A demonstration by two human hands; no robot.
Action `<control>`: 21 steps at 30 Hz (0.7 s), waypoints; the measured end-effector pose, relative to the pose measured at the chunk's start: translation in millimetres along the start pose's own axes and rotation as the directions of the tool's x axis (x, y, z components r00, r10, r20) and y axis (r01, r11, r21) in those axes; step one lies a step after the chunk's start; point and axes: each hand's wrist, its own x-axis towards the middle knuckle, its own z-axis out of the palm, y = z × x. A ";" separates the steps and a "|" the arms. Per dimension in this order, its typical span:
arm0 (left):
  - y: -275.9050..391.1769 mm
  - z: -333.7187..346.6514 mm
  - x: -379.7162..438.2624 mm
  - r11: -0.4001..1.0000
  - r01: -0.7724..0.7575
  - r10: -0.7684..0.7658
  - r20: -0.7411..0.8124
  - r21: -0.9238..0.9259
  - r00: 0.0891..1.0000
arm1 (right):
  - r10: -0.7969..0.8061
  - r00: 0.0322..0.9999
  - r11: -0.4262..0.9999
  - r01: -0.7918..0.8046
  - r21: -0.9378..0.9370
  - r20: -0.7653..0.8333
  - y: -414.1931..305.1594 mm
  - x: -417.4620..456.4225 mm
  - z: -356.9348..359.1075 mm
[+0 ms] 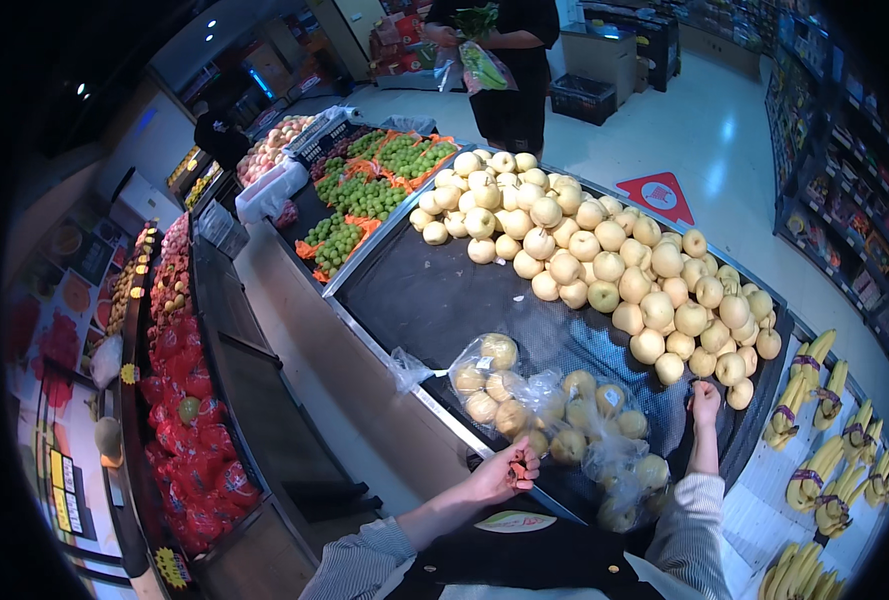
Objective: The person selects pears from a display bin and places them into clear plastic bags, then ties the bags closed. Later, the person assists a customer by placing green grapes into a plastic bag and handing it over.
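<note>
My left hand (510,471) is curled around small reddish and dark scraps (518,471), just above the display's near edge. My right hand (705,405) reaches over the black mesh liner (429,292), beside the lower end of a heap of pale yellow round pears (564,232). Its fingertips are pinched, and a small dark reddish bit shows at them, too small to name. Between my hands lie clear plastic bags of pears (575,442). Another clear bag of pears (498,352) sits further left, bearing a small white label.
Bunches of bananas (816,480) line a white shelf at right. Green grapes (369,195) in orange wrapping fill the neighbouring display. Red-bagged fruit (193,442) stands across the aisle at left. Beyond the pears a person (512,67) holds bagged greens. A black crate (583,97) rests on the floor.
</note>
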 end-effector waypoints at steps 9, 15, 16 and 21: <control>-8.1 4.9 27.9 1.000 -0.022 0.021 -0.076 -0.014 0.997 | -0.347 0.746 0.936 0.242 0.255 0.568 -193.4 -201.3 56.0; -16.8 23.5 23.5 1.000 -0.022 0.026 -0.204 0.019 0.979 | -0.400 0.211 0.567 0.821 0.060 0.892 -203.5 -256.8 113.1; -18.9 7.6 26.1 0.999 -0.051 0.052 -0.119 0.017 0.992 | -0.400 0.192 0.556 0.828 0.071 0.896 -201.8 -258.3 113.8; -20.9 -21.8 17.4 0.996 -0.081 0.082 0.032 -0.029 0.996 | -0.497 0.196 0.547 0.827 0.130 0.845 -211.4 -270.4 117.7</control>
